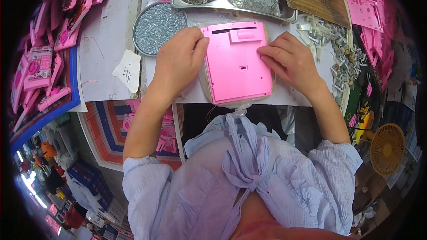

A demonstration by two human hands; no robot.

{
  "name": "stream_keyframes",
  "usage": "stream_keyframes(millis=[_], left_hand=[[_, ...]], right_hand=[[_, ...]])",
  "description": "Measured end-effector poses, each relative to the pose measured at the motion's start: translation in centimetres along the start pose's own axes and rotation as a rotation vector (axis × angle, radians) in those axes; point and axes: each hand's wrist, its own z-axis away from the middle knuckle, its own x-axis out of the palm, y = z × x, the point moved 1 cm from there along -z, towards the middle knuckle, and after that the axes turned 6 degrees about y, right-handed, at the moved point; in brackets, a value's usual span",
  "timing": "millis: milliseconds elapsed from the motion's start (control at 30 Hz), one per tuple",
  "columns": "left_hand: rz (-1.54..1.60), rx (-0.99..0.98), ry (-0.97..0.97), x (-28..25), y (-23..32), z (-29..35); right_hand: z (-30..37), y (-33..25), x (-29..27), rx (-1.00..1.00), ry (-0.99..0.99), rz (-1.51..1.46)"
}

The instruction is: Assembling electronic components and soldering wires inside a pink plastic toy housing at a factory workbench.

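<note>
A flat pink plastic toy casing (233,71) lies in front of me at the table's near edge. Its back shows a long dark slot along the top, a raised battery cover and a small rectangular hole. A clear plastic-wrapped pad (242,105) sticks out from under it. My left hand (180,60) is closed at the casing's upper left edge, with thumb and curled fingers against it. On the opposite side, my right hand (293,62) pinches the casing's right edge with its fingertips. Whether anything small sits in these fingertips is hidden.
Beyond the casing stand a round tin of silver screws (160,26) and a metal tray (218,3) of small metal parts. Loose metal and white pieces (344,66) lie at right. Pink toys fill a blue-edged bin (73,80) at left. A yellow fan (388,149) stands lower right.
</note>
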Motion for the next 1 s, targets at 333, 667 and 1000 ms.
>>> stream_keyframes(millis=[333,667,1000], left_hand=[[-0.332,-0.101,-0.209,-2.1,0.1,-2.0],[-0.444,-0.017,0.202,-4.6,-8.2,-0.5],[-0.637,-0.241,0.029,-2.8,-7.2,-2.8]], right_hand=[[-1.1,0.5,-1.8,0.037,0.022,-0.006],[-2.4,2.6,-4.7,0.016,0.227,0.040],[-13.8,6.4,-8.6,0.302,0.507,-0.678]])
